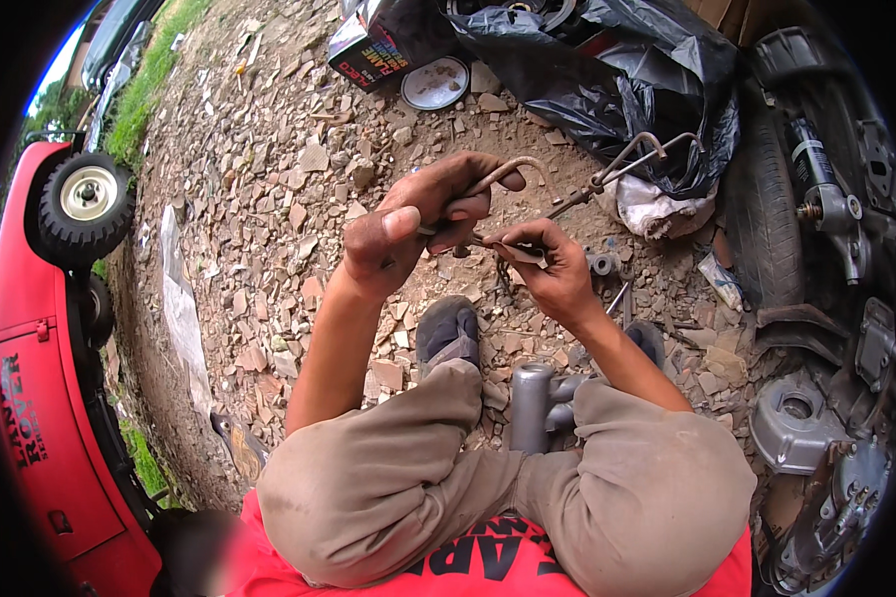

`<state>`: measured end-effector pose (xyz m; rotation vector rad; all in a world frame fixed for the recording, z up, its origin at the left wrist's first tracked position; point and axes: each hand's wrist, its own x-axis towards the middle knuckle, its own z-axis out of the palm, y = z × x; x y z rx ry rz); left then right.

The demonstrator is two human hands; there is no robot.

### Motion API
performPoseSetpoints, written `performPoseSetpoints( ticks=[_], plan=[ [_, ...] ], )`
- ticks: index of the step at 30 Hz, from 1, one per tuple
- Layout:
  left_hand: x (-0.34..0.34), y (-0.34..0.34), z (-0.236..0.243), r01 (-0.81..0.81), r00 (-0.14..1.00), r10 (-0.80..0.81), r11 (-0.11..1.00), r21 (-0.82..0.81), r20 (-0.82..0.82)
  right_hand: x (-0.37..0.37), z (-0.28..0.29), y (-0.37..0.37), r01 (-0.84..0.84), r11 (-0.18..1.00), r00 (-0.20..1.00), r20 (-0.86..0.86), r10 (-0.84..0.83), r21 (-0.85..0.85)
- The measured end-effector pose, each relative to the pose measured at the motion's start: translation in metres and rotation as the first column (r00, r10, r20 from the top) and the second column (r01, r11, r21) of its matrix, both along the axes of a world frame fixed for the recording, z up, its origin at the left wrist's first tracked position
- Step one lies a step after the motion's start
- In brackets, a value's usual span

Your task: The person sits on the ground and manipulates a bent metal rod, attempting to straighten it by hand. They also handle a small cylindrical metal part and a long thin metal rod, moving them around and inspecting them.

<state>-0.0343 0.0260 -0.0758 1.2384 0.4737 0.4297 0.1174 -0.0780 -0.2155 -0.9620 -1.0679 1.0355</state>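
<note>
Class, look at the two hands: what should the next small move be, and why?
Probably hold the left hand steady and shift only the right hand slightly. The left is curled around a bent metal rod, so it seems the better support; the right pinches a small pale piece, its kind unclear, close by, so it seems freer for fine adjustment.

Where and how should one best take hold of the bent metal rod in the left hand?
The bent metal rod is probably best gripped at its curved end, coming from the far side: this bend juts clear, while the left hand wraps part of the shaft.
</note>
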Motion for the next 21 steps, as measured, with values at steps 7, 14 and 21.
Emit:
performPoseSetpoints(
  ticks=[7, 14, 21],
  plan=[
    [0.000, -0.001, -0.001, 0.002, 1.000, -0.002, 1.000, 0.002, -0.010, -0.003, 0.000, 0.001, 0.052, 0.998, 0.996, 0.066, -0.054, 0.036],
    [-0.001, -0.001, -0.001, -0.009, 1.000, 0.008, 1.000, -0.007, -0.014, -0.007, -0.007, 0.000, 0.046, 0.999, 0.996, -0.074, -0.047, -0.017],
    [0.003, -0.002, 0.002, 0.025, 1.000, -0.025, 1.000, 0.016, -0.017, -0.004, -0.008, 0.000, 0.049, 0.999, 0.998, 0.029, -0.050, 0.019]
  ],
)
